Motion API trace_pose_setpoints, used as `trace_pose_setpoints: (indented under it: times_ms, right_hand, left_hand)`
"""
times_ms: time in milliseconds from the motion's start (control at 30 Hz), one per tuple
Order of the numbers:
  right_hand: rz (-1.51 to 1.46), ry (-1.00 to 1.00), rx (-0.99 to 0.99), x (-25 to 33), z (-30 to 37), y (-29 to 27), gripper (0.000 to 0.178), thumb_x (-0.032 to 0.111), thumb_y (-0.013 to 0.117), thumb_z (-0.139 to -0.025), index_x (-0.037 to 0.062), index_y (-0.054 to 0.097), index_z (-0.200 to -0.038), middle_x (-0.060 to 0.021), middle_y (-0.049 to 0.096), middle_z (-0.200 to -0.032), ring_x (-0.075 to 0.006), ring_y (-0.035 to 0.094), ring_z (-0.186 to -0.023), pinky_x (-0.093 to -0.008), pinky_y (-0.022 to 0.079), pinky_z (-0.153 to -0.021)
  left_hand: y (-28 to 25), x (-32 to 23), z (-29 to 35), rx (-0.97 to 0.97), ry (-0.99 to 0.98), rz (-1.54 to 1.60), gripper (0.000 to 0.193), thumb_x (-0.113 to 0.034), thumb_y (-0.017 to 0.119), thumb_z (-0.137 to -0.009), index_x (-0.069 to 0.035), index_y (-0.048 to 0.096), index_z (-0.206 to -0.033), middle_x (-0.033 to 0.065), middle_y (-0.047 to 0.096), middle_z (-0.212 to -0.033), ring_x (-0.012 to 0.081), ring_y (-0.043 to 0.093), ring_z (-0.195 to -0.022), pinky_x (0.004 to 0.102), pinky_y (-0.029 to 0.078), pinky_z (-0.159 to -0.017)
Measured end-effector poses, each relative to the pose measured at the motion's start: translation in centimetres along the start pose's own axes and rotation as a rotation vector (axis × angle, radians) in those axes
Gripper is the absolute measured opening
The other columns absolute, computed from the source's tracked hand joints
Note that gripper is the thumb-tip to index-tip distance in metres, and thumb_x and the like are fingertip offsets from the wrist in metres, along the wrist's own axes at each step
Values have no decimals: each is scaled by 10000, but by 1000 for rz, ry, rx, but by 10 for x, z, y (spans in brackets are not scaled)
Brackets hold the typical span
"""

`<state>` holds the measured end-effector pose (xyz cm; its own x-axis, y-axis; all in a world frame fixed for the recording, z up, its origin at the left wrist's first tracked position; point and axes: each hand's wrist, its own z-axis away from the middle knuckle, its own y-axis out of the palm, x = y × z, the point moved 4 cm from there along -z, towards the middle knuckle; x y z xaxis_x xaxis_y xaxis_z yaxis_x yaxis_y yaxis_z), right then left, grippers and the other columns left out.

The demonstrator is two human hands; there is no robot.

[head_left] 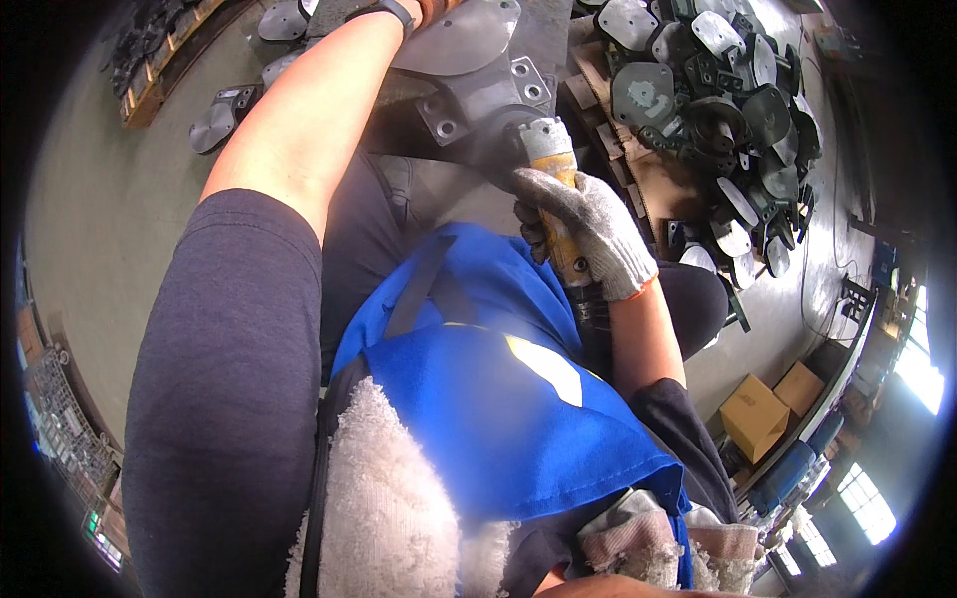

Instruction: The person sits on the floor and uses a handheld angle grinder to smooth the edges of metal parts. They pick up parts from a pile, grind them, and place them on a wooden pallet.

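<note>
My right hand (603, 224), in a grey knit glove, is closed round the yellow body of an angle grinder (560, 214). The tool's silver head (543, 135) points up toward a grey metal bracket (469, 95). This bracket has a broad rounded plate (461, 42) and square ends with holes. Its contact with the grinder is blurred, so I cannot tell whether they touch. At the upper edge, my left hand (435, 8) lies beside the rounded plate; only its orange cuff and wrist area show, and its fingers are out of the picture.
Many similar metal brackets (643, 95) are heaped on a wooden pallet at the right. More brackets (221, 120) lie on the floor at the left, near a wooden crate (145, 95). Cardboard boxes (755, 417) stand at the lower right. A blue apron (478, 419) covers my lap.
</note>
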<state>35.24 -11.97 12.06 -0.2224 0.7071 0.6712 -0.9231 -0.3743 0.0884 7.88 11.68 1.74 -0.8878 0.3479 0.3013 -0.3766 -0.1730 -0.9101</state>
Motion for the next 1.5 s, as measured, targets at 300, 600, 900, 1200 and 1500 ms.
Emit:
trace_pose_setpoints:
  times_ms: [300,600,900,1200,1500]
  right_hand:
    - [-45,-28,23,-4,-5,-4,380,379,789,-912,46,648,-1028,-26,621,-776,-124,598,-627,-267,504,-538]
    - [-20,-29,-50,-3,0,-14,384,397,779,-919,47,652,-1012,-22,620,-760,-119,596,-616,-255,484,-540]
    - [178,47,10,-1,-5,14,338,342,781,-927,33,647,-964,-45,622,-755,-127,590,-594,-272,503,-526]
    - [103,37,16,-10,-1,3,364,361,791,-917,32,641,-960,-41,615,-737,-126,591,-594,-273,509,-536]
    - [27,16,31,-14,-2,-5,373,370,787,-919,31,636,-956,-31,615,-734,-120,590,-588,-267,512,-544]
  left_hand:
    - [4,0,-5,-38,-24,23,315,-242,578,-938,-185,769,-1182,75,764,-1181,270,724,-1116,437,596,-929]
    - [12,4,-12,26,-27,-2,332,-238,551,-963,-187,760,-1217,76,759,-1195,271,722,-1130,441,593,-939]
    - [23,6,-23,23,-49,52,335,-251,559,-959,-202,758,-1225,66,755,-1209,266,721,-1133,443,594,-939]
    - [24,7,-23,-8,-53,53,338,-279,542,-970,-207,762,-1216,61,756,-1208,265,718,-1137,442,589,-948]
    - [28,12,-29,-28,-61,90,342,-296,526,-978,-213,766,-1207,59,757,-1205,266,716,-1139,440,584,-960]
